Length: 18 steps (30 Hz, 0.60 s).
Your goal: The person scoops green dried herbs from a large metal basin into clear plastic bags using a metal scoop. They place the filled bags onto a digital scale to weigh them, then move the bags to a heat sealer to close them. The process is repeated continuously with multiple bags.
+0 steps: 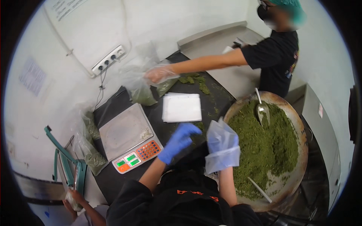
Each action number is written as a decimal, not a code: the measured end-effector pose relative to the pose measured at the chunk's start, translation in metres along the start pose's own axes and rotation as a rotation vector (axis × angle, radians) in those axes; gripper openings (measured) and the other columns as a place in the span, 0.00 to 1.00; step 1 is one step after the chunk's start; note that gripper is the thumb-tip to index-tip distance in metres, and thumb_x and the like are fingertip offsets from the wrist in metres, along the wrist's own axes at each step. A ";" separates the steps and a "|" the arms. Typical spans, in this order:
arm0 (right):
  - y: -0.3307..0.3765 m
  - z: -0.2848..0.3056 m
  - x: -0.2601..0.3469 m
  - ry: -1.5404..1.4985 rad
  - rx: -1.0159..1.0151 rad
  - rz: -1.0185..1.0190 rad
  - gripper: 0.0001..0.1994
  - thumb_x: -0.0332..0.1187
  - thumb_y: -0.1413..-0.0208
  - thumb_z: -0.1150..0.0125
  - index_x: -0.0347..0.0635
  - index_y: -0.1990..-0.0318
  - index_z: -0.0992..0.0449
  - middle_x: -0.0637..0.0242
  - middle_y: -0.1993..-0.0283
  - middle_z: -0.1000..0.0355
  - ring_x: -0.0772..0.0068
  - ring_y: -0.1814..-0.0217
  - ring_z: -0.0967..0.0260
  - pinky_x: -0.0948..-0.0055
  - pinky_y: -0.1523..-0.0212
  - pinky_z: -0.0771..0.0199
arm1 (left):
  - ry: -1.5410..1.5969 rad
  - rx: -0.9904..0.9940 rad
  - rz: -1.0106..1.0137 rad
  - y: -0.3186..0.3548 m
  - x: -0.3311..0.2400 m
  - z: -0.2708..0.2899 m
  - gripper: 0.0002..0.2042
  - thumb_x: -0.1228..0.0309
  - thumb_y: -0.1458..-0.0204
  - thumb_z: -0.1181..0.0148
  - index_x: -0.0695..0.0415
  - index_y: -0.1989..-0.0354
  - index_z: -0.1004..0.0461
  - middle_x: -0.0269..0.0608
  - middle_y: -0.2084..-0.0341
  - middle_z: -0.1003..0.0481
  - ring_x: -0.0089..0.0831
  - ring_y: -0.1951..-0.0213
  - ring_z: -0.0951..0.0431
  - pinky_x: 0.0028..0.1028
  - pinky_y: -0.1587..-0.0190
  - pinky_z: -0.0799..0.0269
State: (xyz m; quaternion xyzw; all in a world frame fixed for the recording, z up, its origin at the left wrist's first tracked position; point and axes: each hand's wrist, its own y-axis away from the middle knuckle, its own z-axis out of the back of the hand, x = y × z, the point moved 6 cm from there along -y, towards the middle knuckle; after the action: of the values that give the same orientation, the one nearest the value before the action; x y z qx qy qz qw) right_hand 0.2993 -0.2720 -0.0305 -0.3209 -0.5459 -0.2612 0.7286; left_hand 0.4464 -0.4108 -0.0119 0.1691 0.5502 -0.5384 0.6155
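Note:
My left hand (pixel 178 142), in a blue glove, is over the black tabletop just right of the scale, its fingers stretched out and nothing in them. A clear plastic bag (pixel 220 137) is on my right hand (pixel 229 156), its rim folded down around the blue glove. The film blurs the fingers of that hand. Close on the right stands a wide round pan (pixel 300 132) of chopped green leaves (pixel 260 150). A metal scoop (pixel 263 110) rests in the leaves at the far side. A stack of white sheets (pixel 182 108) lies beyond my left hand.
A digital scale (pixel 126 132) stands left. Filled bags (pixel 90 147) lean by the wall, near a green bag sealer (pixel 77 171). Across the table a co-worker's arm (pixel 211 62) reaches to more bags (pixel 141 88). Another person's hands (pixel 75 199) are lower left. A pale handle (pixel 260 189) lies in the pan.

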 end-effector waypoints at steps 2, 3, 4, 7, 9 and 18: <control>0.008 0.020 -0.029 -0.184 -0.171 -0.134 0.25 0.33 0.52 0.39 0.34 0.47 0.38 0.58 0.51 0.34 0.67 0.51 0.35 0.72 0.51 0.34 | -0.179 -0.711 0.161 0.011 0.036 0.092 0.23 0.74 0.64 0.37 0.60 0.55 0.34 0.44 0.59 0.35 0.36 0.54 0.35 0.30 0.50 0.39; 0.005 0.027 0.002 -0.105 -0.185 -0.154 0.24 0.34 0.52 0.39 0.34 0.48 0.36 0.58 0.52 0.33 0.66 0.50 0.35 0.72 0.51 0.34 | -0.332 -0.855 0.162 0.004 0.020 0.132 0.25 0.74 0.66 0.35 0.59 0.55 0.35 0.45 0.60 0.36 0.37 0.55 0.36 0.31 0.50 0.39; 0.007 0.032 0.027 0.028 -0.204 -0.101 0.25 0.35 0.53 0.38 0.34 0.48 0.36 0.57 0.51 0.33 0.66 0.50 0.35 0.72 0.51 0.34 | -0.799 -0.909 0.158 0.005 0.015 0.172 0.34 0.71 0.69 0.32 0.59 0.49 0.39 0.47 0.54 0.37 0.40 0.51 0.37 0.35 0.49 0.40; 0.012 0.040 0.026 0.163 -0.200 -0.031 0.26 0.33 0.53 0.38 0.35 0.47 0.37 0.57 0.50 0.34 0.66 0.50 0.35 0.72 0.51 0.33 | -1.285 -0.808 0.489 -0.014 0.026 0.251 0.50 0.67 0.75 0.27 0.58 0.39 0.54 0.51 0.46 0.42 0.43 0.44 0.41 0.36 0.44 0.43; 0.018 0.041 0.023 0.244 -0.217 -0.006 0.26 0.32 0.53 0.40 0.35 0.46 0.38 0.57 0.49 0.34 0.65 0.50 0.34 0.72 0.51 0.33 | -1.358 -0.741 0.586 -0.035 0.043 0.291 0.56 0.65 0.75 0.26 0.58 0.37 0.60 0.53 0.43 0.45 0.45 0.43 0.43 0.38 0.44 0.42; 0.034 0.038 -0.007 0.227 -0.233 -0.063 0.22 0.34 0.49 0.44 0.33 0.48 0.37 0.56 0.49 0.35 0.66 0.52 0.34 0.72 0.52 0.32 | 0.021 -0.972 0.682 -0.011 0.218 0.356 0.22 0.61 0.52 0.43 0.63 0.53 0.36 0.40 0.63 0.29 0.29 0.60 0.30 0.26 0.54 0.34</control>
State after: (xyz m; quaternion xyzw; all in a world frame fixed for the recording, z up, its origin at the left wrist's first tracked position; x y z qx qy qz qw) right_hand 0.2983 -0.2203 -0.0359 -0.3544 -0.4360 -0.3797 0.7350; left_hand 0.5728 -0.8035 -0.0754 0.0403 0.6542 0.0049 0.7552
